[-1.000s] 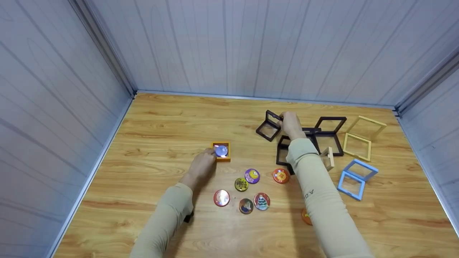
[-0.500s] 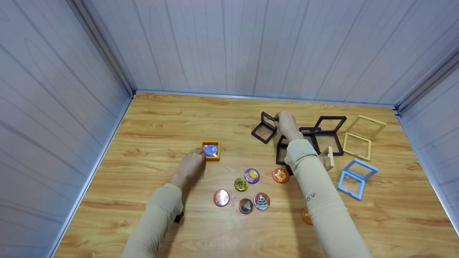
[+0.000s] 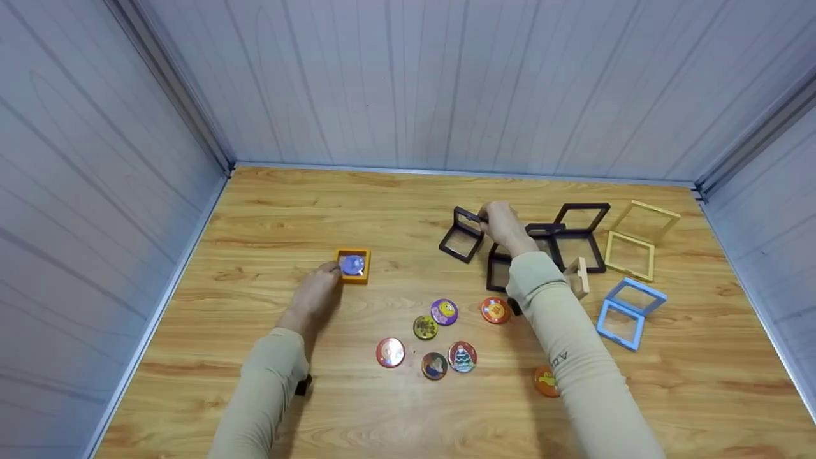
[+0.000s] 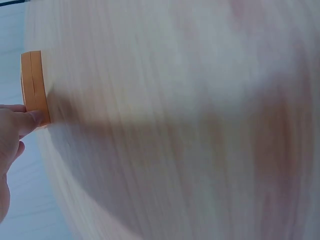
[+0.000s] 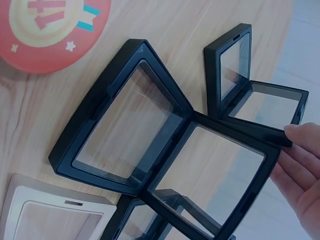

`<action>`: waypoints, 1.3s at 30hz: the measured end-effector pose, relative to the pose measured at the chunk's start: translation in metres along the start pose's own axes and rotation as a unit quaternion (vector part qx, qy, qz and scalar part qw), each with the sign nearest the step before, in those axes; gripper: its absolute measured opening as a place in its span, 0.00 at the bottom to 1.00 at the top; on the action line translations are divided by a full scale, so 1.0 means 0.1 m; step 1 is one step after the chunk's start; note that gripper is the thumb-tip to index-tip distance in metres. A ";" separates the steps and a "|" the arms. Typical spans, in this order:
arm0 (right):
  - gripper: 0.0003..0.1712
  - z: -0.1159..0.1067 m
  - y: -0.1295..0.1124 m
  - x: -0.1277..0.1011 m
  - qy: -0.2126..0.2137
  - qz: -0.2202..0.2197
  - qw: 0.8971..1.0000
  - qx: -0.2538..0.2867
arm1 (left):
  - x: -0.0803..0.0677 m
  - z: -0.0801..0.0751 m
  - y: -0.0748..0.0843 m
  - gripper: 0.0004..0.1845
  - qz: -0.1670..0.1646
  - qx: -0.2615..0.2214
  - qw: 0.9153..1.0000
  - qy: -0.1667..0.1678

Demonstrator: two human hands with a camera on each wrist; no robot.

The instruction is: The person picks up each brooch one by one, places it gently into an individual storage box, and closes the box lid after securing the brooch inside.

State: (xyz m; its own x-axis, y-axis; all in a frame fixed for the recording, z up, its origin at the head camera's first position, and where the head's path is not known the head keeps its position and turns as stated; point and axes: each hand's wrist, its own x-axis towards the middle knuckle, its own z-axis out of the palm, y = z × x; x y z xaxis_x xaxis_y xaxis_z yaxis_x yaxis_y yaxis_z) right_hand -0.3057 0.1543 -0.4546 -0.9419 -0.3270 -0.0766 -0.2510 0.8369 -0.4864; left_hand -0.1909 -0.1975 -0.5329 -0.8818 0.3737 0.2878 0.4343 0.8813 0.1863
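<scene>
My left hand (image 3: 312, 294) pinches the left side of a small orange display frame (image 3: 355, 280), shut flat, with a round blue-purple badge (image 3: 352, 264) inside. In the left wrist view, thumb and fingers grip one end of this orange frame (image 4: 36, 82). Farther right, my right hand (image 3: 503, 224) holds the raised half of a small black display frame (image 3: 454, 255), unfolded like a book with clear film in both halves. The right wrist view shows the thumb on that black frame's (image 5: 214, 82) edge; a larger unfolded black frame (image 5: 80, 135) partly overlaps the fingers.
Unfolded frames in black (image 3: 602, 261), yellow (image 3: 628, 276), blue (image 3: 619, 343) and cream (image 3: 581, 280) stand right, partly behind my sleeve. Several round badges lie in front, among them a purple one (image 3: 444, 312), a Christmas-tree one (image 3: 462, 356) and an orange one (image 3: 495, 310).
My left hand has slid the orange frame with its badge leftward. My right hand has drawn the small black frame left and slightly nearer. The badges on the table stay put.
</scene>
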 end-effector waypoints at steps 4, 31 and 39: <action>0.09 0.01 -0.03 -0.01 -0.002 -0.014 1.000 -0.018 | 0.00 -0.02 -0.06 0.06 -0.007 -0.001 1.000 -0.001; 0.05 0.13 -0.25 -0.25 -0.026 -0.099 0.994 -0.046 | 0.16 -0.13 -0.31 0.11 -0.033 0.058 0.996 -0.066; 0.04 0.15 -0.25 -0.37 -0.030 -0.100 0.994 -0.037 | 0.18 -0.10 -0.34 0.14 -0.037 0.074 0.994 -0.068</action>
State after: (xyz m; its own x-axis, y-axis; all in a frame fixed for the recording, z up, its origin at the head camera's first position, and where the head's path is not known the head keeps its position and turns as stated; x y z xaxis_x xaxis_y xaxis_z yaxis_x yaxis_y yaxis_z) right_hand -0.2613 0.1385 -0.4529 -0.8569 -0.5142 -0.0378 -0.4501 0.7817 -0.4317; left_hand -0.2191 -0.2236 -0.5243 -0.9316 0.3322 0.1475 0.3437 0.9372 0.0595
